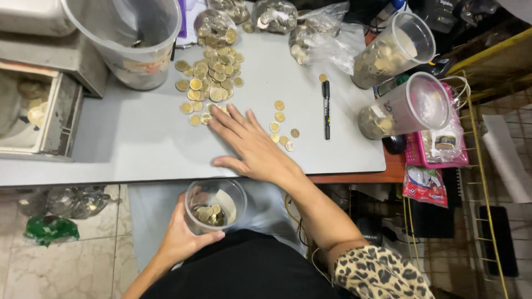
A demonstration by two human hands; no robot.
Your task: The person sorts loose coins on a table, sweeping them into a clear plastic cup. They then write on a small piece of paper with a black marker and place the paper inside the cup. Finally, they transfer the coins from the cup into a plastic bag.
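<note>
At the far left of the frame, a grey metal drawer box (41,113) sits on the pale grey tabletop (127,149), with a large clear plastic tub (130,39) standing just beside it at the upper left. Below the table edge, the beige tiled floor (66,260) shows a crumpled green bag (49,228).

Your left hand (180,238), lower centre, grips a small clear plastic cup (215,206) with fingers wrapped round its side; the cup holds a few gold-coloured coins and sits below the table edge, just under your right hand.

A loose heap of gold-coloured coins (210,80) spreads across the upper middle of the tabletop. Your right hand (252,147) lies flat on the surface, fingers spread and released, fingertips touching the lowest coins of the heap. A short scatter of coins (281,126) lies just right of the hand, and a black marker pen (326,109) lies beyond them.

Toward the upper right, clear plastic bags of coins (310,33) rest near two clear plastic cups tipped on their sides (402,77), both partly filled with coins. At the far right stands a yellow wire rack (482,166).
</note>
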